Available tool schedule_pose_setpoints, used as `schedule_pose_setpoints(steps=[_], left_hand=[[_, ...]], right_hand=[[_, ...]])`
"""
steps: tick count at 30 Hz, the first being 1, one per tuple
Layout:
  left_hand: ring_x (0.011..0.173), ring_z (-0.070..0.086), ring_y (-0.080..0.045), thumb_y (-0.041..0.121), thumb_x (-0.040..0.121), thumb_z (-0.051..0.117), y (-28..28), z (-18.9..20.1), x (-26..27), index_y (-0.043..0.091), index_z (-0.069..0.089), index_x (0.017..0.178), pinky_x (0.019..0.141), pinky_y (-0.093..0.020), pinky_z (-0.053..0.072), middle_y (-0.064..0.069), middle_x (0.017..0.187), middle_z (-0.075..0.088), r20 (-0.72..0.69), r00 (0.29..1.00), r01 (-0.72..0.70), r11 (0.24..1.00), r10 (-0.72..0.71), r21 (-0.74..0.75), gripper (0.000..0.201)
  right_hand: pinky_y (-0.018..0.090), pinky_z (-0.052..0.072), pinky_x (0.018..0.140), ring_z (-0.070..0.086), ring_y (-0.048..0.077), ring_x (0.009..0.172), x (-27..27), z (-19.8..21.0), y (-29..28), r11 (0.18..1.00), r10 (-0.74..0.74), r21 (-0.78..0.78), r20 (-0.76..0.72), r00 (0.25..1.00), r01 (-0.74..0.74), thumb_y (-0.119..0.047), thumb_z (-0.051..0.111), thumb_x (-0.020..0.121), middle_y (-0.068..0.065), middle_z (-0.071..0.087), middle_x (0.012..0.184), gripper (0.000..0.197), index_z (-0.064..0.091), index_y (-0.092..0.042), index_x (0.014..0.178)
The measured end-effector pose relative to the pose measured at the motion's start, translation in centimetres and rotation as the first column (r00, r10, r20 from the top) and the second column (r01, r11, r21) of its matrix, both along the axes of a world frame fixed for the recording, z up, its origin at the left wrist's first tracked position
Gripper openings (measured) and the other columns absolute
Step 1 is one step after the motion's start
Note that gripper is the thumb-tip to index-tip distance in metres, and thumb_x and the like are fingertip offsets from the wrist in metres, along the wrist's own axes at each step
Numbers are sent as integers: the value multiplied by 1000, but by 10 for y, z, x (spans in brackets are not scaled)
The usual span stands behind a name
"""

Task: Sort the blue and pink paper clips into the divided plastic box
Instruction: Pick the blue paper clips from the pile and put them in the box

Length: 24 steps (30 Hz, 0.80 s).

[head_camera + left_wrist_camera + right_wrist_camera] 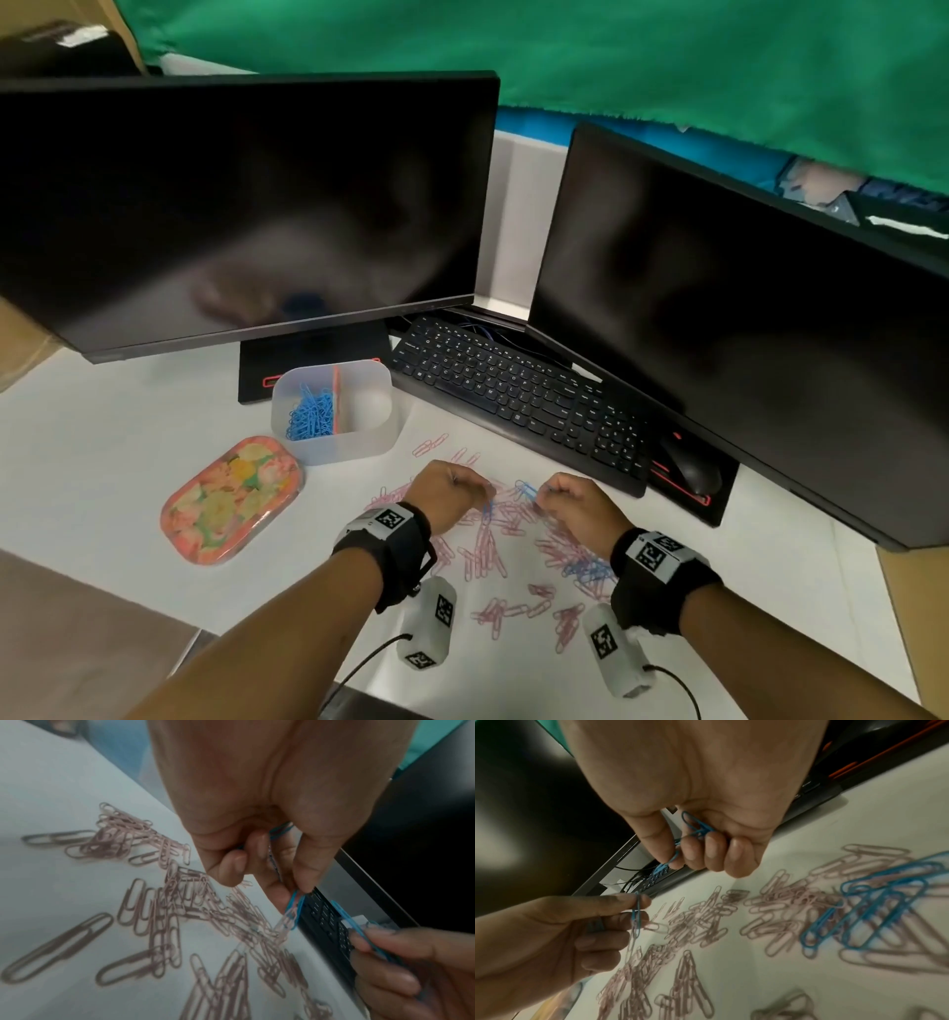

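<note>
A person's two hands work over a scatter of pink paper clips (493, 555) spread on white paper (118, 452), just in front of the divided plastic box (336, 411). The left hand (447, 493), fingers curled, pinches a blue paper clip (295, 908) between thumb and forefinger, with a pink clip hanging linked from it; more blue wire shows tucked in the palm. The right hand (575, 506), nearer the keyboard (518, 390) than the box, is likewise curled and grips several blue clips (695, 825) between thumb and fingers. The box's left compartment holds a heap of blue clips (310, 413); its right compartment looks bare. A few loose blue clips (590, 570) lie among the pink, farther from the box beside the right wrist. A floral lid (231, 501) rests just left of the box.
</note>
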State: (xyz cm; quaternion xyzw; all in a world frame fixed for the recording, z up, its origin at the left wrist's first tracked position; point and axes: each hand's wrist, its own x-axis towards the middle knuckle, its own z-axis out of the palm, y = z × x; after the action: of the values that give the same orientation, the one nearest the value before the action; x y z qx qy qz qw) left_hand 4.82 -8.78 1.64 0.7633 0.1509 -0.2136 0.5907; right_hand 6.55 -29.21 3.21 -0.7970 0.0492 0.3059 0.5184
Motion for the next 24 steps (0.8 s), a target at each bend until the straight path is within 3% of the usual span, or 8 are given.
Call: schedule_pose_setpoints(steps=[3, 5, 7, 9, 11, 14, 19, 24], left_hand=[[41, 47, -2, 2, 87, 55, 2, 5, 1, 4, 74, 86, 43, -13, 36, -2, 73, 70, -63, 997, -36, 999, 34, -32, 19], [46, 39, -15, 4, 85, 57, 4, 7, 2, 10, 73, 79, 44, -18, 30, -7, 75, 72, -106, 992, -77, 991, 66, -108, 18], [47, 34, -16, 4, 84, 59, 6, 8, 4, 11, 70, 78, 47, -21, 29, -10, 76, 74, -130, 987, -113, 978, 91, -174, 15], [45, 30, -14, 0, 82, 59, 10, 8, 6, 9, 69, 79, 47, -20, 30, -12, 76, 72, -153, 982, -147, 963, 114, -226, 14], [46, 29, -14, 0, 83, 60, 14, 7, 8, 8, 70, 81, 46, -20, 30, -13, 75, 69, -169, 978, -162, 951, 120, -265, 13], [45, 30, -12, 2, 86, 62, 19, 3, 8, 7, 70, 84, 45, -19, 31, -6, 69, 66, -190, 974, -177, 937, 122, -303, 10], [39, 29, -8, 3, 89, 61, 20, 7, 9, -1, 67, 95, 41, -18, 29, -10, 73, 69, -238, 963, -211, 906, 128, -367, 9], [40, 27, -9, 4, 93, 54, 22, 10, 10, 2, 66, 92, 42, -19, 28, -16, 78, 69, -306, 942, -267, 863, 139, -429, 11]], right_hand=[[22, 21, 45, 28, 9, 43, -2, 3, 10, 995, -45, 82, -114, 992, 54, -5, 47, 90, 3, 44, 62, 23, 50, -14, 69], [20, 21, 43, 28, 9, 41, -8, 5, 20, 985, -66, 145, -185, 980, 94, -5, 45, 91, 6, 55, 69, 21, 51, -12, 72], [20, 20, 42, 26, 10, 43, -13, 5, 30, 963, -112, 209, -266, 957, 171, -6, 46, 92, 11, 63, 84, 18, 52, -11, 75], [21, 20, 42, 25, 11, 44, -16, 2, 37, 939, -179, 228, -321, 930, 259, -7, 49, 91, 13, 57, 89, 13, 54, -10, 79], [21, 20, 42, 26, 11, 43, -17, 2, 40, 916, -233, 237, -341, 911, 323, -6, 51, 89, 13, 48, 86, 12, 53, -10, 78], [22, 21, 43, 26, 12, 44, -16, 4, 42, 865, -276, 294, -396, 876, 406, -4, 52, 88, 8, 48, 77, 15, 54, -9, 73], [20, 23, 40, 27, 9, 41, -13, 8, 47, 830, -242, 370, -437, 866, 419, -4, 53, 89, 12, 63, 82, 14, 62, -4, 79], [19, 24, 40, 28, 8, 43, -13, 6, 46, 848, -220, 396, -342, 914, 352, -3, 51, 93, 10, 63, 81, 17, 63, -1, 81]])
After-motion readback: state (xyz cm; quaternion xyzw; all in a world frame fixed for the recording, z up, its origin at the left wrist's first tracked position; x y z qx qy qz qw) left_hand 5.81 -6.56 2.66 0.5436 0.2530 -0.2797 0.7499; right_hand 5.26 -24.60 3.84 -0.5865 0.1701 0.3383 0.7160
